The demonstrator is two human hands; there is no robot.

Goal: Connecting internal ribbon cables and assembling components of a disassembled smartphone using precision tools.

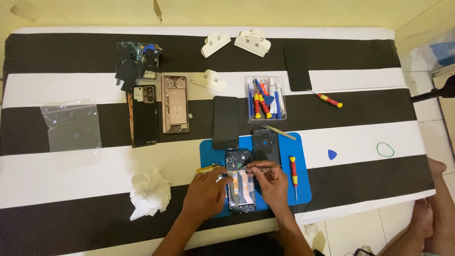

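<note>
Blue rubber mat (208, 151) lies near the middle of the striped black-and-white table (71, 175), and on it rests an opened phone (240, 182) with its inner frame exposed. The left hand (204, 194) presses on the phone's left edge, fingers curled down against it rather than wrapped around it. The right hand (273, 182) pinches thin metal tweezers (260, 166), their tips reaching left over the phone's far end. Just right of that hand lies a red-and-yellow screwdriver (294, 175); a dark back cover (265, 146) sits on the mat's far side. Farther back, a clear plastic tray (265, 97) holds more red-handled drivers and blue prying tools. At the far left, a clear plastic bag (71, 125) lies flat; whether it contains anything cannot be told. A crumpled white tissue (149, 192) sits left of the hands.
</note>
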